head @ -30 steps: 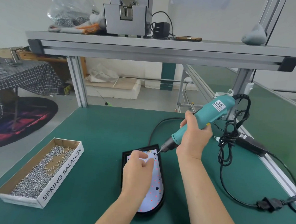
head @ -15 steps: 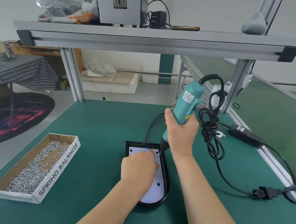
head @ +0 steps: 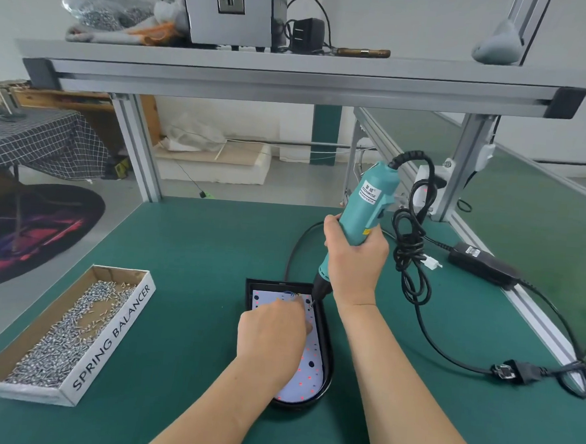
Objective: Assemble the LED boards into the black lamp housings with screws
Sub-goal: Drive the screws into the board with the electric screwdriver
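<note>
- The right hand [head: 354,260] is gripping the teal electric screwdriver [head: 366,205] around its lower body, fingers wrapped fully round it and thumb on the side facing the camera.
- The tool is leaning with its top towards 1 o'clock, and its bit is pointing down at the upper right corner of the LED board [head: 306,377].
- The left hand [head: 271,330] is resting knuckles-up on the upper half of the board, its fingers curled down beside the bit. Whether they are pinching a screw cannot be told.
- The white board, dotted with red, is lying inside the black lamp housing [head: 328,358], which is sitting flat on the green table [head: 187,249] in the middle of the view, straight end at 12 o'clock and rounded end at 6 o'clock.
- A black cable [head: 411,249] is hanging in a tangled loop from the top of the screwdriver, at 3 o'clock from the right hand.
- A black power adapter [head: 481,264] is lying at 2 o'clock from the housing, near the table's right edge, and a plug [head: 512,372] is lying at 3 o'clock.
- A cardboard box [head: 113,331] is sitting well apart at 9 o'clock from the housing, holding loose silver screws [head: 68,331].
- At 12 o'clock an overhead shelf [head: 294,64] is carrying a grey machine [head: 229,12] and a clear bag [head: 102,1].
</note>
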A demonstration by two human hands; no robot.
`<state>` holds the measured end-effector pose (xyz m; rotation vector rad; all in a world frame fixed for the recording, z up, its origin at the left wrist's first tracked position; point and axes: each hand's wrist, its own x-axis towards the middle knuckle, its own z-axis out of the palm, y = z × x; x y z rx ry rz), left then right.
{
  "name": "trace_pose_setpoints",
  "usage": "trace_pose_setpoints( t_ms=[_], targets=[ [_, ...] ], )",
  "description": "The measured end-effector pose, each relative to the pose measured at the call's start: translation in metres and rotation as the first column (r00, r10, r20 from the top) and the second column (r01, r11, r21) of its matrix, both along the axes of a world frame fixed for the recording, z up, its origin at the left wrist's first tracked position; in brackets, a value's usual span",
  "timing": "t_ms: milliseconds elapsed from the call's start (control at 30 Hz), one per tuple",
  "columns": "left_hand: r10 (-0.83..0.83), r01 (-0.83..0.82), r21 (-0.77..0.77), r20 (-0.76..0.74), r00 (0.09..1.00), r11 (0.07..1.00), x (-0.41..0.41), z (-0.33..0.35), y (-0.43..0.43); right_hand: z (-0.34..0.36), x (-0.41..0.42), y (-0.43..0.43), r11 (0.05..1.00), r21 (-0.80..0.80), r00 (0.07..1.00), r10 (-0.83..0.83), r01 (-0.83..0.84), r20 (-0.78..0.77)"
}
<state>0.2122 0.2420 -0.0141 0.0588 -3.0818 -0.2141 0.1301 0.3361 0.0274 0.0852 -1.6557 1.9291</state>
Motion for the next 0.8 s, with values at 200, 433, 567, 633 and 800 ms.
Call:
trace_pose_setpoints(
  t_ms=[200,433,567,633,800],
  targets=[
    [-0.007,0.007,-0.01,0.007,1.0,1.0,-0.0006,0.0,-0.0002,-0.0007,0.0024,-0.0021,0.999,0.039,0.999,0.018,-0.017,-0.034],
    [-0.019,0.019,-0.017,0.009,1.0,1.0,-0.0007,-0.0013,-0.0007,-0.0027,0.0009,-0.004,0.997,0.078,0.998,0.019,-0.015,-0.058],
    [-0.017,0.017,-0.033,0.005,1.0,0.999,-0.0015,-0.0018,-0.0007,-0.0029,0.0008,-0.0063,0.994,0.1,0.996,0.042,-0.034,-0.079],
    [-0.019,0.019,-0.029,0.0,1.0,0.999,-0.0015,-0.0022,-0.0007,-0.0032,-0.0003,-0.0061,0.995,0.08,0.997,0.055,-0.05,-0.056],
    [-0.027,0.027,-0.036,-0.012,1.0,0.999,-0.0017,-0.0034,-0.0016,-0.006,-0.004,-0.0033,0.997,-0.056,0.998,0.058,-0.057,0.024]
  ],
)
